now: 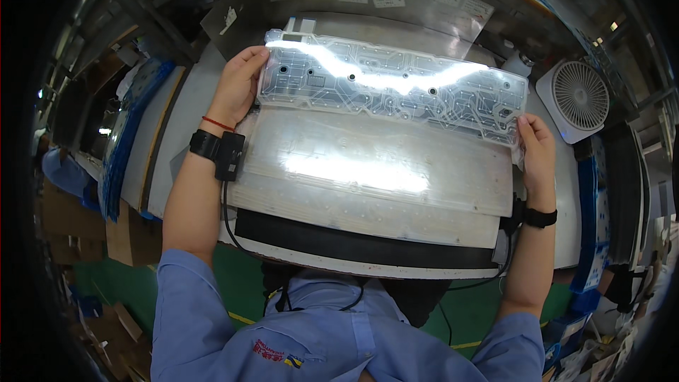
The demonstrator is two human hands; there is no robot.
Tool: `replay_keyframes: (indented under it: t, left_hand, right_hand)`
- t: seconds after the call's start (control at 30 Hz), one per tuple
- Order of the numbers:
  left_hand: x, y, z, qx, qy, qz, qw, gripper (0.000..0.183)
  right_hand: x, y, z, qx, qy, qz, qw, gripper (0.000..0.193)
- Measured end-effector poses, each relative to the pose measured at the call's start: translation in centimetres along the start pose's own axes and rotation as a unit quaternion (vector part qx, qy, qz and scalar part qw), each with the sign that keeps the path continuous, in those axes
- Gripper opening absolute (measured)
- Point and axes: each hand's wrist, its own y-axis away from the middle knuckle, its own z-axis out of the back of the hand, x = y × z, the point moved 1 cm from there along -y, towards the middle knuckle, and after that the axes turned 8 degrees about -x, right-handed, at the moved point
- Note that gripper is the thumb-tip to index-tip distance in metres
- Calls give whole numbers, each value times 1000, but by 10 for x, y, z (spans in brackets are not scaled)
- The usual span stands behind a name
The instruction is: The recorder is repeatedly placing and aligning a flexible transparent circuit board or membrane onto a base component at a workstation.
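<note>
Between my two hands stretches a clear keyboard membrane sheet (385, 88) with printed circuit traces, small dark holes and a short ribbon tail at its upper left. Light glares off it in a bright wavy band. My left hand (242, 79) pinches its left end, thumb on the face. My right hand (535, 140) is closed on the lower right corner. Below the membrane lies a stack of translucent plastic sheets (318, 191), with a bright reflection across its middle. I cannot tell whether the membrane touches that stack.
A white fan (576, 99) stands at the right of the white worktable (173, 148). Behind, a metal panel (283, 3) carries several paper labels. A black mat (353, 237) shows at the near edge. Blue-edged stacks (134, 127) sit at the left. Cables hang from both wrist devices.
</note>
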Motion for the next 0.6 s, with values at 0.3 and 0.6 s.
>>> replay_keyframes:
  t: [0.3,0.6]
  left_hand:
    - [4,-2,2,-18,-21,6,1000,16]
    - [4,-5,3,-17,-18,-14,1000,17]
  right_hand:
    - [5,3,-2,-9,-16,18,1000,17]
    - [11,4,3,-25,-15,31,999,18]
